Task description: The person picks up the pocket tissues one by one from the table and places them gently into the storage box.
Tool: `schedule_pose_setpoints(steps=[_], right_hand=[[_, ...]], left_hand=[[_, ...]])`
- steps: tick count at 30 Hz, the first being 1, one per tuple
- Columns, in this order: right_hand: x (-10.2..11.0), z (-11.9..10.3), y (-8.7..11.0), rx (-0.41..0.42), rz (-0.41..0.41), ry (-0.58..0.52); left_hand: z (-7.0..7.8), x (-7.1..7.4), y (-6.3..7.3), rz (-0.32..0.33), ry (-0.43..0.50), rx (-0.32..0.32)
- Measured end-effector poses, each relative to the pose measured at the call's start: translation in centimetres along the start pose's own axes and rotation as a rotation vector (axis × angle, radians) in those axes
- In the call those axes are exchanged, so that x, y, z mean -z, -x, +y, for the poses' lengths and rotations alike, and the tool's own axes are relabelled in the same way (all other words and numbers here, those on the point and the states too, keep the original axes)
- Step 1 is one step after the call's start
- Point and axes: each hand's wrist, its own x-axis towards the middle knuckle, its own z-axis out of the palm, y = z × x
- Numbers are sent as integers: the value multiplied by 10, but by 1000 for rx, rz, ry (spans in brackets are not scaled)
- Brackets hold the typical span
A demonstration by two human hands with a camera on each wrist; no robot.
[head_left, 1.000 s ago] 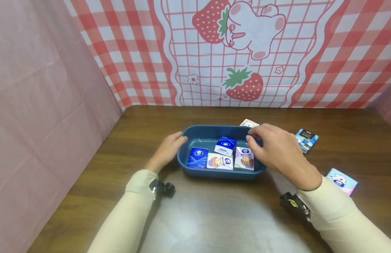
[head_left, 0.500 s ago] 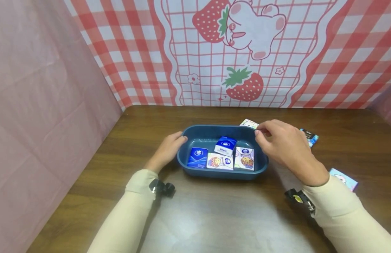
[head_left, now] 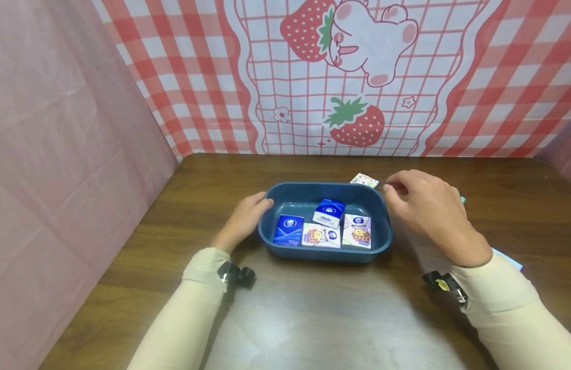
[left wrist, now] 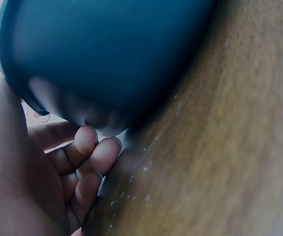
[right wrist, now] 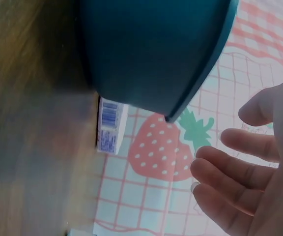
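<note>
A dark blue plastic basin point(head_left: 327, 253) stands on the table with several tissue packs in it. Among these are a plain blue pack point(head_left: 288, 230), a blue pack lettered Vinda point(head_left: 329, 213), and two printed white packs, one at the front point(head_left: 321, 236) and one at the right point(head_left: 357, 232). My left hand point(head_left: 243, 221) holds the basin's left end, thumb at the rim and fingers against the outer wall point(left wrist: 107, 59). My right hand point(head_left: 424, 210) hovers just off the basin's right end, fingers relaxed and holding nothing; the right wrist view shows a gap to the wall.
A white printed tissue pack point(head_left: 364, 180) lies behind the basin's back right corner. Two more packs show only slivers past the right hand and wrist, a teal edge point(head_left: 463, 199) and a light blue corner point(head_left: 507, 258). A strawberry-print checked cloth point(head_left: 285, 77) hangs behind the table.
My right hand has come off the basin's right rim and moved right and slightly back, covering more of the packs beyond it. My left hand and the basin have stayed put.
</note>
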Motion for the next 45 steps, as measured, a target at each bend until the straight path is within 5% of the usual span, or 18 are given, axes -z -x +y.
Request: schedule_pose_setpoints(steps=[32,45], right_hand=[[6,35,-4,-108,-131,25],[7,45,-4,-142,-207,42]], left_hand=[[-1,0,1,-1,-2,5],[-3,0,-2,16,-10,-40]])
